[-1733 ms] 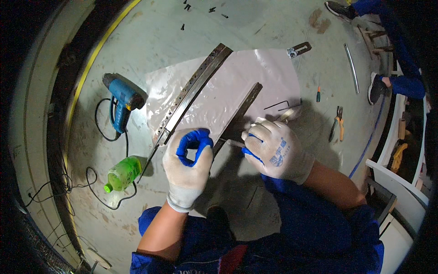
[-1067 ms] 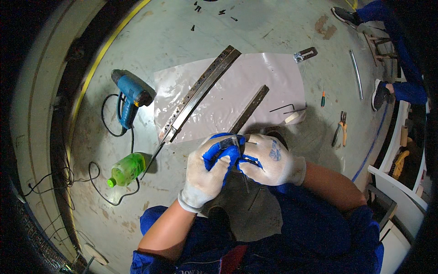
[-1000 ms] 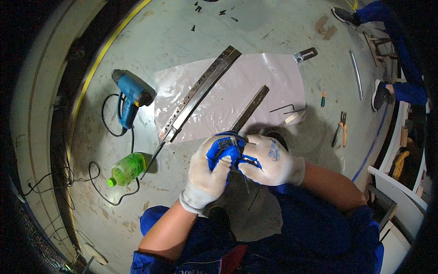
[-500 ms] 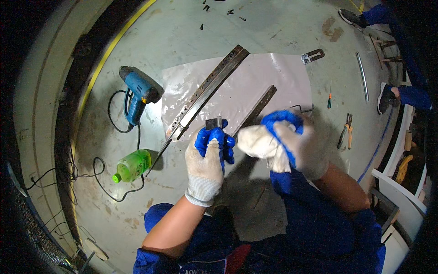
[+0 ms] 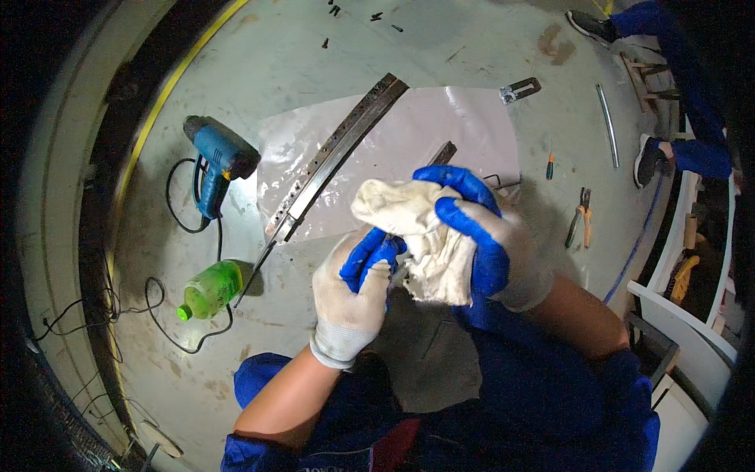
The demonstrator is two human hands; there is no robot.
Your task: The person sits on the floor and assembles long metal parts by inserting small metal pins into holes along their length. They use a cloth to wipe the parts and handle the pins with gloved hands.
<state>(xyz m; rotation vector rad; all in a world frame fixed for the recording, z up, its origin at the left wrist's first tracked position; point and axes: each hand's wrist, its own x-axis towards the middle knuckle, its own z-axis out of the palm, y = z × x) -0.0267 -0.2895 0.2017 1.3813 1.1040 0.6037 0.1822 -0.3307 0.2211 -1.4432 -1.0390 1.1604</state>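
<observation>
In the head view, a crumpled white cloth [image 5: 417, 212] is being gripped by the right hand [image 5: 513, 250], gloved fingers bent around its folds, over the near edge of a pale sheet [image 5: 468, 126] on the floor [image 5: 464, 59]. The left hand [image 5: 352, 282] is being held against the cloth's left side, fingers curled; whether anything is being gripped there cannot be told, the fingertips being partly covered. A long metal bar [image 5: 346, 149] is being carried diagonally by the sheet; a shorter bar [image 5: 443, 154] is mostly being hidden by the cloth. Between their upper ends, bare sheet is being left. The sheet's left edge is being flanked by a blue heat gun [image 5: 216, 153]. Open floor is separating a green bottle [image 5: 216, 285] from the left hand, and pliers [image 5: 580, 216] from the right.
</observation>
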